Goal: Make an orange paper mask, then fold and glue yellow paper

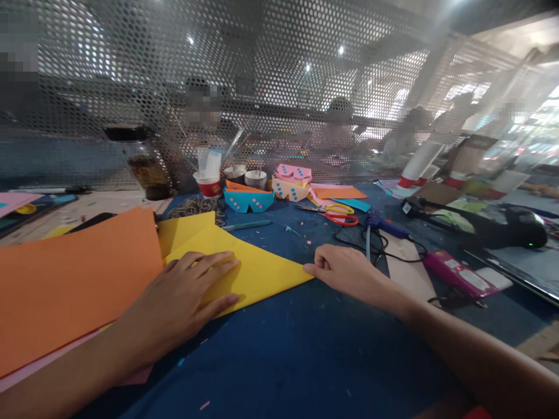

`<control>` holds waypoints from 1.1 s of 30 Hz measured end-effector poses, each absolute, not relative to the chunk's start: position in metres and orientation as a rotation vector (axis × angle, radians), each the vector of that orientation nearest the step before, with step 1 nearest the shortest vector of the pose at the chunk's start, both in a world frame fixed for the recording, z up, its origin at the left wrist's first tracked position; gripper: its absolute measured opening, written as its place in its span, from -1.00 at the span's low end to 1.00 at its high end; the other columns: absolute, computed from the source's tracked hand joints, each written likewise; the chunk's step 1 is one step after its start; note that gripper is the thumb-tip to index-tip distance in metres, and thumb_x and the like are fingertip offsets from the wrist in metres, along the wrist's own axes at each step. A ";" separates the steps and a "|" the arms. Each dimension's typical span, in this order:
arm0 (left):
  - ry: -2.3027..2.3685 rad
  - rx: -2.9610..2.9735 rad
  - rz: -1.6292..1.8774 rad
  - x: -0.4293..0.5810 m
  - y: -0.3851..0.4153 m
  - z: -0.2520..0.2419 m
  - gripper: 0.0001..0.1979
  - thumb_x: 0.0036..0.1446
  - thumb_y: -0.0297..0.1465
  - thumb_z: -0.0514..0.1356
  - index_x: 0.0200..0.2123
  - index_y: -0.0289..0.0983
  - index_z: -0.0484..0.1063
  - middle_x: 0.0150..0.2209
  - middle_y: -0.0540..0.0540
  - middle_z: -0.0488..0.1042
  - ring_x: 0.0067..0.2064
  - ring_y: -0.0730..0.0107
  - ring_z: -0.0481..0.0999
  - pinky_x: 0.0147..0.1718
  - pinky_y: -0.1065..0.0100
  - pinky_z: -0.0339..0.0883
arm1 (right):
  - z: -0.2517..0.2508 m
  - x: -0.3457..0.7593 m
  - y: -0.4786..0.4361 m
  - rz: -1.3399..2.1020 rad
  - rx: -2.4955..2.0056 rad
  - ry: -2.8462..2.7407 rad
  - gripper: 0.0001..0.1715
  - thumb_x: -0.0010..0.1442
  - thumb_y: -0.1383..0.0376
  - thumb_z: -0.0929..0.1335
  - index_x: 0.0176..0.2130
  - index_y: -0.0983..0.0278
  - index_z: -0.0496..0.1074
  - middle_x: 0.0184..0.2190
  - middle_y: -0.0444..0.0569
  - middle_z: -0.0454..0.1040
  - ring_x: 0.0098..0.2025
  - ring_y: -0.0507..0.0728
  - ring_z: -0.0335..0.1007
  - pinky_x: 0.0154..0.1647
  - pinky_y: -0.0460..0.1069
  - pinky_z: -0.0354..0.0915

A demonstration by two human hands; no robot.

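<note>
A sheet of yellow paper [257, 267], folded to a point at its right end, lies on the blue tabletop. My left hand [192, 291] rests flat on its left part with the fingers spread. At the right-hand tip, my right hand [340, 269] has its fingers curled and its thumb against the corner of the paper. More yellow paper [192, 228] lies behind the folded piece. A large orange sheet [78, 279] sits to the left, partly under my left forearm, with a pink sheet [135, 377] below it.
Behind are paper glasses [248, 199], a red-and-white paper cup [209, 185], string [192, 206], a teal pen [247, 225] and scissors [340, 216]. To the right lie a blue glue gun [386, 226], its cord and a magenta box [458, 273]. A jar [146, 169] stands by the perforated screen [271, 70].
</note>
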State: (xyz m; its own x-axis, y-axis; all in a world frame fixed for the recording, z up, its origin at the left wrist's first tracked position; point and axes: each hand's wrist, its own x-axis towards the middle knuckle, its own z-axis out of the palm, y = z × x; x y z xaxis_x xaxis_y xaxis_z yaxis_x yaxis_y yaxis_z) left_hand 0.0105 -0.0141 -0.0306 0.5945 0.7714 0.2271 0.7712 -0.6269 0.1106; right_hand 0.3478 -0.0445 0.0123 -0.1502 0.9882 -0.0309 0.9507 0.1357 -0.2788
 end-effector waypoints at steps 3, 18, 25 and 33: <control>1.357 2.802 0.411 0.010 -0.014 -0.032 -0.37 0.28 0.13 0.12 0.31 0.03 0.37 0.31 -0.04 0.44 0.25 -0.09 0.38 0.21 -0.07 0.21 | 0.012 0.348 -0.045 0.350 -1.926 -2.241 -0.65 0.36 0.06 0.35 -0.36 0.22 0.41 -0.41 -0.13 0.51 -0.40 0.06 0.35 -0.39 -0.04 -0.03; 1.374 2.866 0.323 0.006 -0.006 -0.037 -0.38 0.31 0.09 0.11 0.32 -0.04 0.35 0.27 -0.08 0.49 0.21 -0.20 0.42 0.16 -0.17 0.27 | 0.017 0.371 -0.021 0.784 -1.697 -2.181 -0.54 0.39 0.06 0.27 -0.44 0.28 0.39 -0.50 -0.16 0.37 -0.43 0.02 0.26 -0.39 -0.07 0.05; 1.391 2.890 0.316 0.003 -0.002 -0.044 -0.39 0.31 0.07 0.07 0.31 -0.05 0.38 0.30 -0.05 0.45 0.19 -0.12 0.41 0.18 -0.12 0.23 | 0.019 0.374 -0.016 1.053 -1.534 -2.038 -0.51 0.29 -0.05 0.35 -0.40 0.30 0.43 -0.48 -0.14 0.38 -0.41 0.03 0.26 -0.36 -0.07 0.13; 1.394 2.923 0.306 0.002 -0.001 -0.048 -0.41 0.32 0.01 0.08 0.30 -0.11 0.38 0.29 -0.03 0.46 0.21 -0.07 0.39 0.20 -0.04 0.19 | 0.013 0.372 -0.016 1.062 -1.496 -2.030 -0.66 0.22 0.08 0.42 -0.33 0.33 0.54 -0.43 -0.14 0.42 -0.37 0.02 0.24 -0.33 -0.07 0.10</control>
State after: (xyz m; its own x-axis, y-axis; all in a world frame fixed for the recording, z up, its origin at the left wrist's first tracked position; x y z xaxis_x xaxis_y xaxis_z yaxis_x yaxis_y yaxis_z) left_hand 0.0016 -0.0013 -0.0479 0.6163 0.7572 0.2164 0.7782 -0.6277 -0.0195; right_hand 0.3716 -0.0157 0.0132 -0.3454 0.9315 -0.1142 0.6250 0.1375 -0.7684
